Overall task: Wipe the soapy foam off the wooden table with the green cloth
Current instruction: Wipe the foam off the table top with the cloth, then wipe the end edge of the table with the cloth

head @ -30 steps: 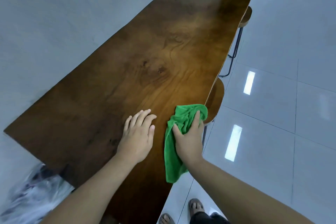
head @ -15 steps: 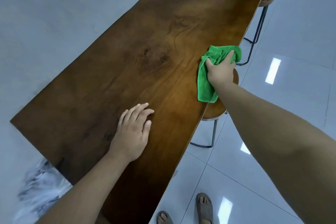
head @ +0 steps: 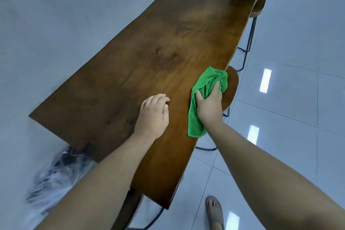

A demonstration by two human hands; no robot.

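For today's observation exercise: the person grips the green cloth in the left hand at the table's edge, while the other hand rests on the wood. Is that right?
Not quite. The head view shows the right hand gripping the cloth at the edge of the table; the left hand rests on the wood.

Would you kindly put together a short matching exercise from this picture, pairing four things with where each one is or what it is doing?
Things:
1. left hand
2. right hand
3. green cloth
4. round stool

States or places:
A. tucked under the table's right edge
B. resting on the wood with nothing in it
C. bunched at the table's right edge, one end trailing toward the person
D. gripping the fabric and pressing it down

Pairs: 1-B, 2-D, 3-C, 4-A
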